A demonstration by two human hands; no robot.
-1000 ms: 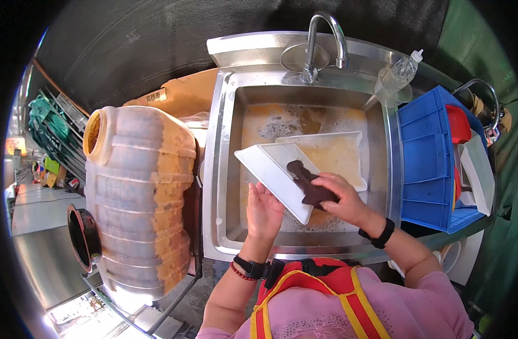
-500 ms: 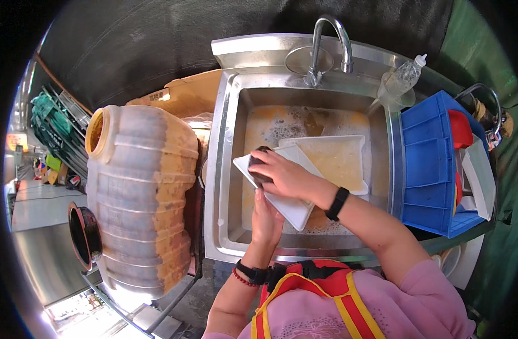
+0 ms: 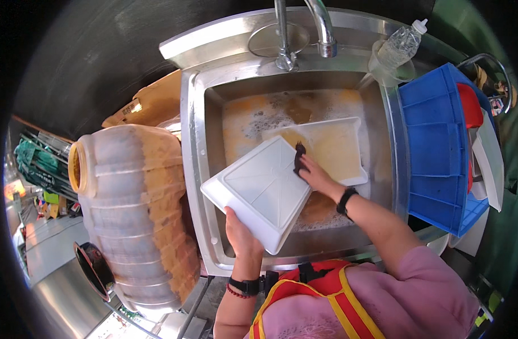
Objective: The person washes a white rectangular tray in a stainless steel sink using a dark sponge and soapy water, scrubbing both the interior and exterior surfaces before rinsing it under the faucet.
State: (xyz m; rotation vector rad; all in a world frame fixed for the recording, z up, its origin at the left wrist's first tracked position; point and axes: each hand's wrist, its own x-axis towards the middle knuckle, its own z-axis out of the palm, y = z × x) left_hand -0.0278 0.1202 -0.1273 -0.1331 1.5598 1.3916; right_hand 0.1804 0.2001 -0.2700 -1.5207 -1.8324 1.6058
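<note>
My left hand (image 3: 243, 236) grips the lower left side of a white rectangular tray (image 3: 262, 181), which is tilted over the sink with a flat, ridged face turned up. The fingers beneath the tray are hidden. My right hand (image 3: 321, 178) is closed on a dark scrubbing cloth (image 3: 299, 159) and presses it against the tray's right edge. A second white tray (image 3: 358, 133) lies in cloudy, foamy water in the stainless steel sink (image 3: 195, 124), partly covered by the held one.
A chrome faucet (image 3: 327, 39) rises at the sink's back. A clear squeeze bottle (image 3: 400, 48) leans in a plastic cup (image 3: 378, 70) at the back right corner. Right of the sink stands a blue crate (image 3: 434, 152) with red and white items; on the left lies a large stained plastic barrel (image 3: 123, 198).
The tray has turned and now shows its broad face upward. My right hand has moved with the cloth from the tray's left part to its right edge. The whole view has shifted.
</note>
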